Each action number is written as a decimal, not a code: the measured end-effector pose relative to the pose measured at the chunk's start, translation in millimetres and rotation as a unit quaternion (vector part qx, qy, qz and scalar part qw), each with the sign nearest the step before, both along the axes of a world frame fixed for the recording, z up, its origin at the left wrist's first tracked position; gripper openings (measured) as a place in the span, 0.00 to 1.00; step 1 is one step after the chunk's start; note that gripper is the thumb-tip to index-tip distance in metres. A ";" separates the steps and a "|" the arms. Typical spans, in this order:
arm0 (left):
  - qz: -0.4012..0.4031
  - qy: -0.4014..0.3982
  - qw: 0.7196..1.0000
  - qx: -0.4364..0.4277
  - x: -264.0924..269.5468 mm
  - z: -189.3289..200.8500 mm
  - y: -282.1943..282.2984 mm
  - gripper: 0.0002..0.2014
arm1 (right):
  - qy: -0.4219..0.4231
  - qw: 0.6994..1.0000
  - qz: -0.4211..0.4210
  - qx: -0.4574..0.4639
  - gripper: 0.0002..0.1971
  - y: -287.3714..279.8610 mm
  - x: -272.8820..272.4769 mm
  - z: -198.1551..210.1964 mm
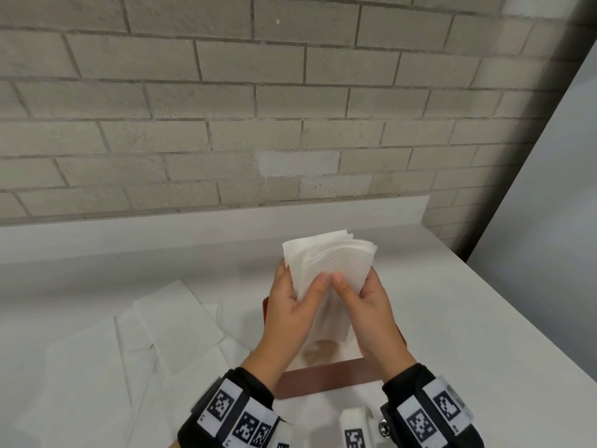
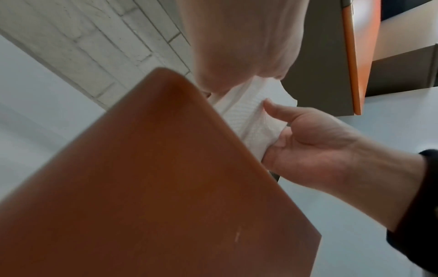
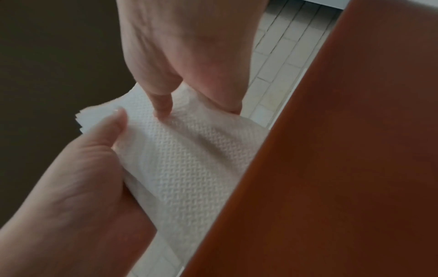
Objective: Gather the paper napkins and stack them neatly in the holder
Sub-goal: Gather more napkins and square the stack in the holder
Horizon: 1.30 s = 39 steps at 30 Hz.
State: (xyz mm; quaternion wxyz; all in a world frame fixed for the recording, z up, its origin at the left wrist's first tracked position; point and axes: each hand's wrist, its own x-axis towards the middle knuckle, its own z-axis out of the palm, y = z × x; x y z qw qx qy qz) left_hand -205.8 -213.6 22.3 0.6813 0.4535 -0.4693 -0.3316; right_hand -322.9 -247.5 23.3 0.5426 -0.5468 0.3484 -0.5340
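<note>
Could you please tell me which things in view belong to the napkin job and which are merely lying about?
Part of the job:
- napkin bundle, held in the grip of the left hand and right hand
- brown holder, beneath the hands
- loose napkins on the counter, to the left

Just there:
- white counter
- brick wall
- wrist bands with printed markers

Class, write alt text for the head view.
Both hands, left hand and right hand, hold a stack of white napkins over a brown holder. More loose napkins lie on the white table.
</note>
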 end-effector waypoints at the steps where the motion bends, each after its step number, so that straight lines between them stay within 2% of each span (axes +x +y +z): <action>1: 0.006 0.002 1.000 0.000 -0.3 -0.3 -0.9 0.21 | 0.002 1.000 -0.001 -0.003 0.24 -0.2 0.2 -0.8; 4: 0.015 0.003 1.000 -0.011 -0.7 -0.3 -4.5 0.15 | -0.004 1.000 -0.007 0.004 0.30 -4.1 -1.8 -3.4; 6: 0.013 -0.004 1.000 -0.019 -4.2 2.8 -6.4 0.09 | 0.020 1.000 0.009 0.009 0.25 -6.3 -2.8 -3.1; 8: 0.027 -0.018 0.999 -0.028 -5.9 3.6 -9.1 0.08 | 0.032 0.999 0.005 0.011 0.20 -7.8 -4.7 -2.0; 12: 0.082 -0.077 0.993 -0.023 1.2 -6.3 -15.3 0.07 | 0.003 1.000 -0.016 -0.001 0.21 -13.3 -14.0 1.9; 15: 0.025 -0.077 0.996 0.028 -4.8 -12.5 -13.0 0.05 | 0.028 0.999 -0.010 -0.024 0.26 -13.6 -16.6 -0.6; 17: -0.014 -0.059 0.997 0.047 -13.9 -14.9 -8.2 0.06 | 0.050 0.998 -0.004 -0.024 0.30 -9.5 -13.0 -2.8; 19: -0.014 -0.031 0.999 0.037 -18.7 -14.1 -3.4 0.10 | 0.045 0.999 0.001 -0.030 0.32 -6.0 -10.5 -1.9; 22: 0.023 0.003 1.000 0.017 -14.4 -11.3 -2.3 0.21 | 0.041 0.999 0.006 -0.036 0.39 -9.9 -13.2 -1.6; 25: -0.007 -0.030 0.998 0.062 -11.2 -12.6 -7.3 0.31 | 0.077 0.997 0.013 -0.012 0.45 -14.0 -11.9 -8.8; 29: 0.001 -0.053 0.996 0.071 -12.6 -13.5 -7.9 0.29 | 0.088 0.996 0.007 -0.009 0.34 -10.0 -5.6 -10.4; 31: 0.011 -0.039 0.998 0.057 -12.5 -6.6 -5.1 0.26 | 0.064 0.997 -0.013 -0.033 0.32 -8.7 -6.0 -3.7; 34: 0.021 -0.030 0.999 0.033 -13.0 5.5 -0.9 0.25 | 0.023 0.998 -0.023 -0.062 0.36 -9.1 -7.5 7.9; 37: 0.011 -0.033 0.997 0.069 -10.2 -0.5 -4.8 0.31 | 0.070 0.995 -0.029 -0.063 0.44 -14.4 -9.1 4.1; 39: -0.011 -0.044 0.994 0.100 -10.8 -7.2 -8.3 0.33 | 0.113 0.993 -0.024 -0.032 0.45 -14.3 -6.8 -4.4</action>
